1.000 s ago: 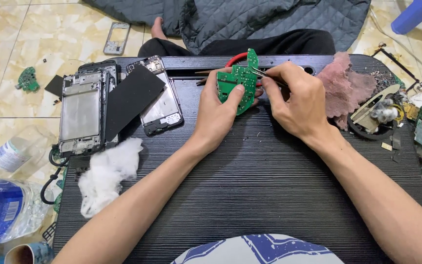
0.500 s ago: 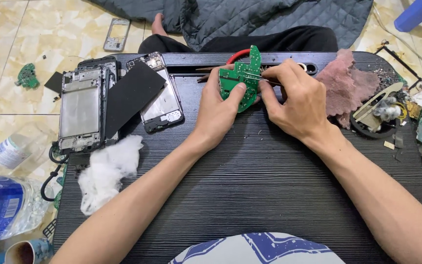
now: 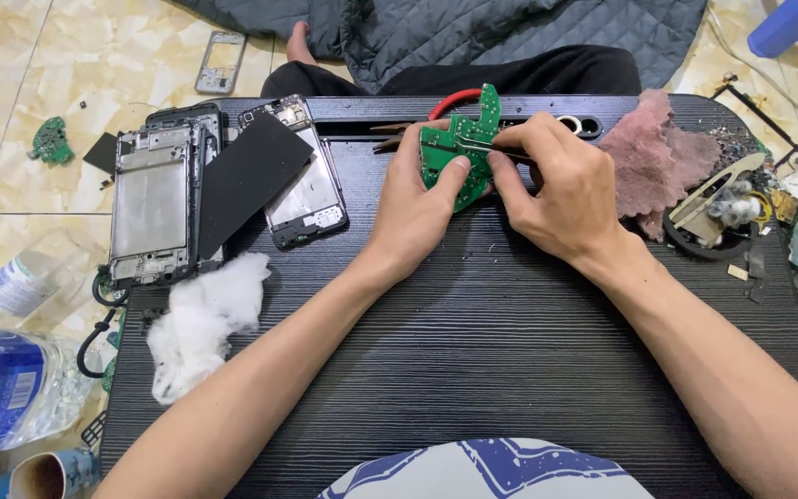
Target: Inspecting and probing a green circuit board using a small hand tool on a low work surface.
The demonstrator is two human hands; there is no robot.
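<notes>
The left hand (image 3: 417,199) is gripping a green, irregularly shaped printed circuit board (image 3: 459,152) from its left side, thumb pressed against the lower face, and is holding it upright above the far middle of the black ribbed-surface table (image 3: 473,370). The right hand (image 3: 561,189) is pinching a pair of thin metal tweezers (image 3: 477,146) between thumb and forefinger; the tips are lying across the face of the board — whether they are clamping a component cannot be told. Just behind the board, a red curved cable (image 3: 454,96) is showing.

To the left on the table, a stripped silver phone frame (image 3: 148,208), a flat black rectangular panel (image 3: 247,180) and a second opened phone chassis (image 3: 311,199) are lying side by side, partly overlapping. A wad of white cotton (image 3: 200,319) is sitting near the left forearm. A crumpled dusty-pink cloth (image 3: 653,162) is resting beside the right hand — well apart from the board.
</notes>
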